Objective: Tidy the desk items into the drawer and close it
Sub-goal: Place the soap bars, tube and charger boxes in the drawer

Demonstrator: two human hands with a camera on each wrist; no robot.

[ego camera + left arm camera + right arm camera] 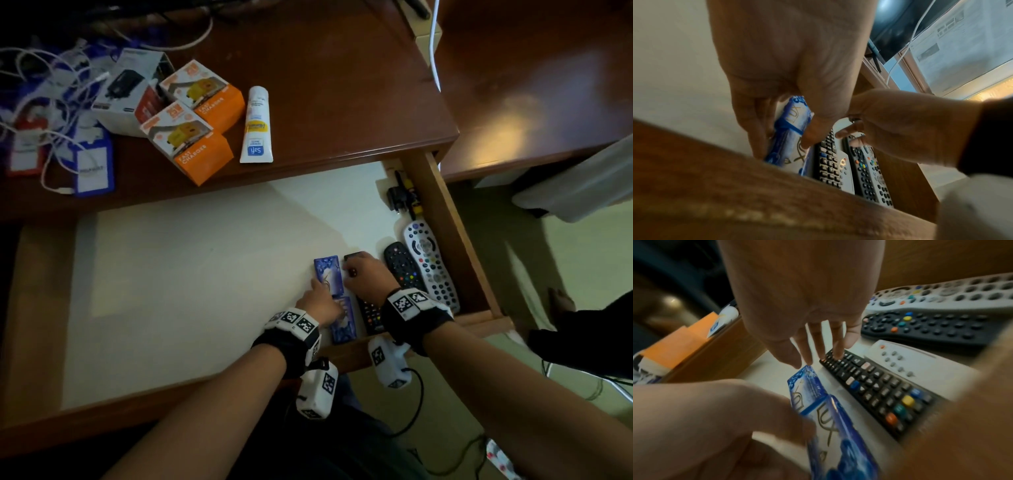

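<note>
Both hands reach into the open drawer (pixel 445 209) at its near right corner: the left hand (pixel 320 305) pinches the nearer of two blue Lux soap boxes (pixel 343 318) lying end to end, while the right hand (pixel 368 277), fingers straight and spread, touches the far end of a black remote (pixel 877 391). Beside it lie a second black remote (pixel 401 265) and a grey remote (pixel 430 263) along the right wall. Farther off, on the surface (pixel 342 85), stand two orange charger boxes (pixel 195 137) and a white tube (pixel 257 125).
</note>
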